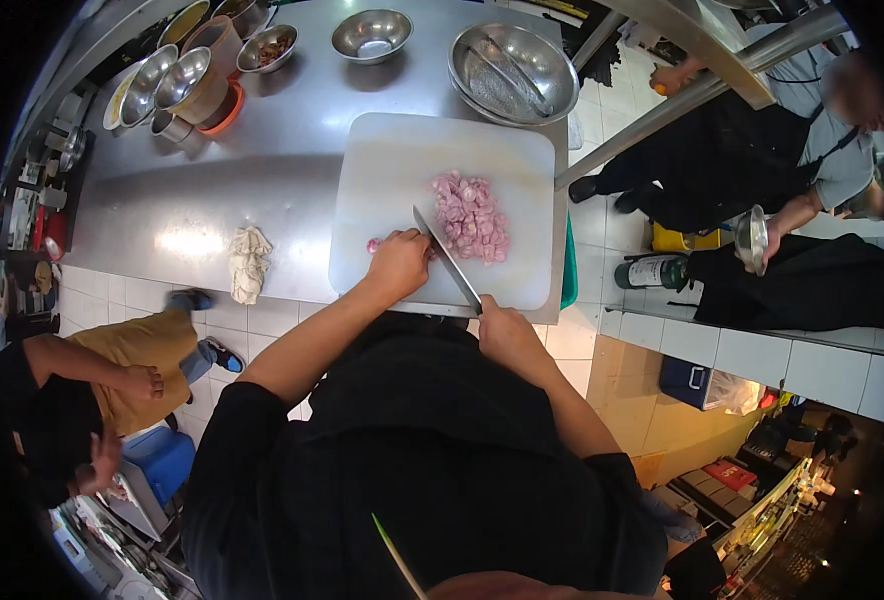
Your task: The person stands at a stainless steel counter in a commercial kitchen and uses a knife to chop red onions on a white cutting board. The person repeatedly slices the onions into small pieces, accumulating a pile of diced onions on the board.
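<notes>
My right hand [508,334] grips the handle of a kitchen knife [448,258], its blade slanting away to the left over a white cutting board [387,165]. Beside the blade, my left hand [402,262] rests on the board with curled fingers; whatever is beneath them is hidden. A heap of cut pink shallots [472,220] lies just right of the blade. One small pink piece [373,245] sits at the left side of my left hand.
A crumpled cloth [249,264] lies on the steel table [152,220] at left. Metal bowls [372,37] and a large strainer bowl [514,72] stand at the back. A person [72,390] is at the left, another [732,140] at the right, holding a bowl [752,240].
</notes>
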The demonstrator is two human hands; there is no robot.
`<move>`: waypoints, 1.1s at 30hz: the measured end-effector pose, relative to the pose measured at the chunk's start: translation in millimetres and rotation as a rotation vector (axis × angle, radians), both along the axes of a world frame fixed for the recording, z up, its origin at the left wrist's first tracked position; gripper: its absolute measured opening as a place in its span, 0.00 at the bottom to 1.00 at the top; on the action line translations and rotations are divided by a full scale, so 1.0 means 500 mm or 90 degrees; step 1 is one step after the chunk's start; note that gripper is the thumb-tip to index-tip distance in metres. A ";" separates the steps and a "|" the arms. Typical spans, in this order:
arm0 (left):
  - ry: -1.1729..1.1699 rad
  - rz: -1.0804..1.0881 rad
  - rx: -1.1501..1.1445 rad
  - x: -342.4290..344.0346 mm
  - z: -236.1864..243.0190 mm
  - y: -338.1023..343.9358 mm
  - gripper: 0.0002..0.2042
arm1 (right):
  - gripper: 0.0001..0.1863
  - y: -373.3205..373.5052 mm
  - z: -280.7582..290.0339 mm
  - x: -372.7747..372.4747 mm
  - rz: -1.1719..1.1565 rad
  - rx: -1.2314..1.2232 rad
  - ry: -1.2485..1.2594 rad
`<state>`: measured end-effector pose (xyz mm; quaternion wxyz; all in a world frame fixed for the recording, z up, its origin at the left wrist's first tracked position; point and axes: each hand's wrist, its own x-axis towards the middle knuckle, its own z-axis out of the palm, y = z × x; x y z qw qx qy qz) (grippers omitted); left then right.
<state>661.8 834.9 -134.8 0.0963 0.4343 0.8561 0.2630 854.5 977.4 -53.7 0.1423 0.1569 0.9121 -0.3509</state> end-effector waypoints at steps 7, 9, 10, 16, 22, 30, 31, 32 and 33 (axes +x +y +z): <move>0.019 -0.011 0.019 -0.005 -0.008 -0.003 0.03 | 0.09 -0.004 -0.023 0.004 -0.012 -0.006 0.015; 0.019 -0.027 0.027 -0.007 -0.005 0.000 0.03 | 0.10 0.002 -0.024 0.001 -0.007 -0.009 -0.008; 0.016 -0.029 0.039 -0.008 -0.005 0.003 0.03 | 0.10 0.003 -0.023 0.000 -0.011 -0.003 0.002; -0.003 -0.006 0.044 -0.004 0.000 0.000 0.02 | 0.09 -0.005 -0.029 -0.006 -0.030 0.012 0.008; -0.025 -0.013 0.036 -0.001 0.006 -0.006 0.05 | 0.09 -0.010 0.005 -0.006 -0.068 -0.005 0.019; -0.033 -0.029 0.015 0.003 0.024 0.000 0.10 | 0.10 -0.016 -0.008 0.003 -0.090 -0.030 0.008; -0.031 -0.027 0.019 0.003 0.014 -0.003 0.10 | 0.10 -0.018 -0.013 0.003 -0.084 -0.026 0.010; -0.029 -0.027 0.023 0.004 0.011 -0.002 0.10 | 0.10 -0.020 -0.020 0.004 -0.081 -0.022 0.011; -0.028 -0.027 0.027 0.005 0.008 -0.002 0.10 | 0.10 -0.021 -0.024 0.006 -0.078 -0.018 0.013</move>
